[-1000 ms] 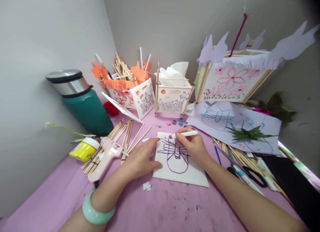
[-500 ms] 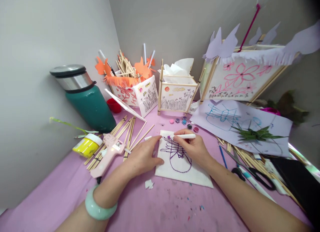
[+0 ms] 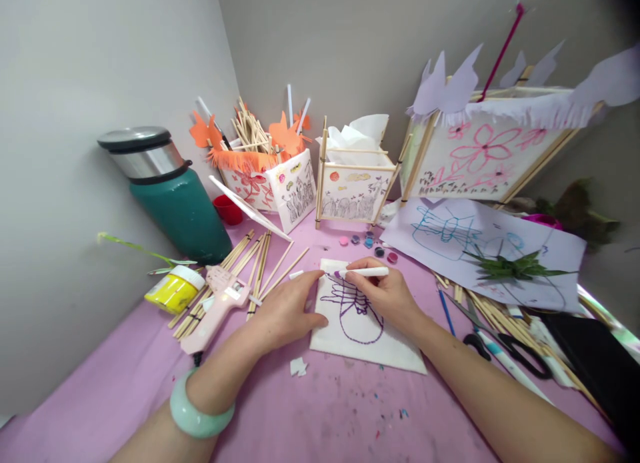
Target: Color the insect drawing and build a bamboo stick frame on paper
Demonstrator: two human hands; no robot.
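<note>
A white cloth-like panel lies flat on the purple table cover, with a purple line drawing of a round shape and long strokes on it. My right hand pinches a white marker, its purple tip at the upper left part of the drawing. Along the panel's left edge rests my left hand, thumb and fingers apart and holding nothing; its thumb and fingertips touch the panel. A pale green bangle circles the left wrist. Part of the drawing is hidden under my right hand.
At left stand a green bottle, a yellow paint jar and a pink glue gun among bamboo sticks. Decorated stick-framed boxes line the back. Scissors, a blue-drawn paper sheet and a black object lie right.
The marker has shifted very slightly left with my right hand. My left hand stays in place on the panel's edge.
</note>
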